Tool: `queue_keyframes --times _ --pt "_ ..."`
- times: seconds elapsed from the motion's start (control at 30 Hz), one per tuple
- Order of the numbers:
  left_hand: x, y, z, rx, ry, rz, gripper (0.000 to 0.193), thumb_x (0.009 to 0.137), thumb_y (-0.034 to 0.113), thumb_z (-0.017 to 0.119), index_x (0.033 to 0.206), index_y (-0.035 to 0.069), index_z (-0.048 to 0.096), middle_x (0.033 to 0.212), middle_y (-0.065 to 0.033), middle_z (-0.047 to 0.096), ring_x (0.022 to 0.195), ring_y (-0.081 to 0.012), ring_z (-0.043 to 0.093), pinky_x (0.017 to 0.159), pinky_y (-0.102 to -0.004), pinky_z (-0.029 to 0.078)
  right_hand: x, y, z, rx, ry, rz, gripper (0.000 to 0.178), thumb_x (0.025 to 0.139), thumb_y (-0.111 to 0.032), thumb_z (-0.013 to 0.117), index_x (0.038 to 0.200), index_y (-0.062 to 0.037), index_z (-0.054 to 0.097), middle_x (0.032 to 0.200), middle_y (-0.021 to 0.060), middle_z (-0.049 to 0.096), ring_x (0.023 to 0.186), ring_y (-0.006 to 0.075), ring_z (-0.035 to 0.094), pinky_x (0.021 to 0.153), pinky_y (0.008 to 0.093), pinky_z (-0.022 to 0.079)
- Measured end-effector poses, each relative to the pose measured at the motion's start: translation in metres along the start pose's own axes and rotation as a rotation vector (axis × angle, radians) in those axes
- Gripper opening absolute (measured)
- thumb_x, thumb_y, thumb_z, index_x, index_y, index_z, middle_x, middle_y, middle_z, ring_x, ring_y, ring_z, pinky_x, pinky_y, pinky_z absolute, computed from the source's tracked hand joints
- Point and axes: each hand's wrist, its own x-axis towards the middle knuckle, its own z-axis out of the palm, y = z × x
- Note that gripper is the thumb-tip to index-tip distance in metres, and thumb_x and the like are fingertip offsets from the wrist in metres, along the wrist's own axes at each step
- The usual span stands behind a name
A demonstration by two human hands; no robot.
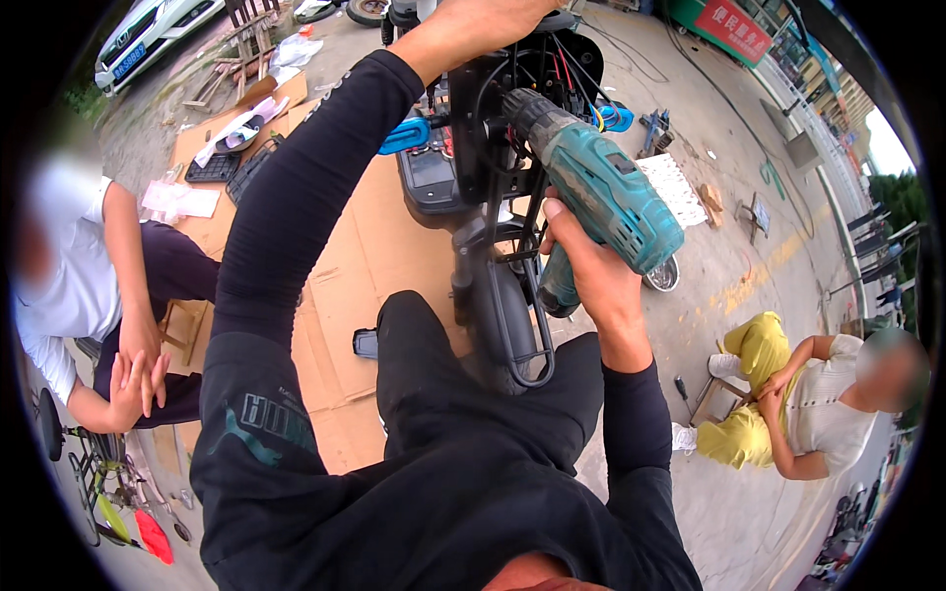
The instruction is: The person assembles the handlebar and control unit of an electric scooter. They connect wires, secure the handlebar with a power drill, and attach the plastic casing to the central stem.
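Observation:
My right hand (596,276) is wrapped round the grip of a teal cordless drill (616,192). The drill's dark chuck (532,116) points up and left into the black frame of an electric scooter (463,138). Coloured wires (574,84) lie exposed beside the chuck. Across the top of the scooter reaches my left hand (478,34); its fingers run out at the upper edge, so their grip is hidden. Below the drill are the scooter's wheel (498,305) and a bent black tube guard (540,340). Whether a bit touches anything cannot be seen.
Flattened cardboard (350,266) covers the ground under the scooter. One person (118,295) sits at the left, another (788,394) at the right. A screwdriver (681,387), a metal bowl (662,275) and a white sheet (673,187) lie to the right. A white car (148,39) stands far left.

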Motion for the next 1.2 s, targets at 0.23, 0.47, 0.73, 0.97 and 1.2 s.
queue_keyframes --times 0.23,0.47,0.73,0.97,1.2 --pt "-0.003 0.0 0.006 -0.175 0.004 0.1 0.08 0.097 0.074 0.045 0.113 -0.001 0.069 0.098 -0.0277 0.072 0.1 -0.0433 0.068 0.086 -0.0461 0.051 0.001 0.002 -0.005 -0.106 -0.014 -0.109 0.023 0.093 -0.011 0.073 0.114 -0.0011 0.073 0.096 0.0054 0.076 0.081 0.0132 0.07 0.072 0.0311 0.056" --pt "0.002 -0.009 0.008 -0.075 0.119 0.161 0.077 0.1 0.069 0.045 0.119 -0.002 0.067 0.102 -0.0353 0.069 0.104 -0.0501 0.066 0.087 -0.0509 0.051 0.017 -0.057 -0.023 -0.613 -0.199 -0.272 0.021 0.087 -0.011 0.08 0.105 -0.0025 0.075 0.092 0.0076 0.076 0.081 0.0169 0.071 0.075 0.031 0.055" --pt "0.007 -0.01 0.011 0.018 0.1 0.063 0.082 0.1 0.07 0.043 0.124 -0.006 0.064 0.102 -0.0393 0.067 0.105 -0.0527 0.065 0.087 -0.0518 0.052 0.01 -0.045 -0.023 -0.66 -0.181 -0.437 0.02 0.087 -0.008 0.079 0.106 -0.0035 0.075 0.091 0.0075 0.075 0.081 0.0176 0.07 0.075 0.0323 0.055" --pt "0.007 -0.013 0.013 -0.124 0.175 0.304 0.074 0.102 0.064 0.045 0.132 -0.002 0.06 0.113 -0.0357 0.067 0.112 -0.0507 0.063 0.093 -0.0508 0.05 0.016 -0.045 -0.023 -0.707 -0.18 -0.52 0.016 0.082 -0.001 0.078 0.098 -0.0022 0.075 0.086 0.0101 0.075 0.075 0.0256 0.071 0.071 0.0346 0.055" --pt "0.004 -0.002 0.007 -0.094 0.077 0.169 0.071 0.102 0.063 0.047 0.126 -0.002 0.061 0.111 -0.0336 0.068 0.109 -0.0499 0.064 0.091 -0.0509 0.05 0.017 -0.041 -0.026 -0.756 -0.167 -0.52 0.011 0.08 0.0 0.077 0.091 -0.0026 0.074 0.077 0.0104 0.072 0.065 0.0271 0.069 0.063 0.0339 0.053"
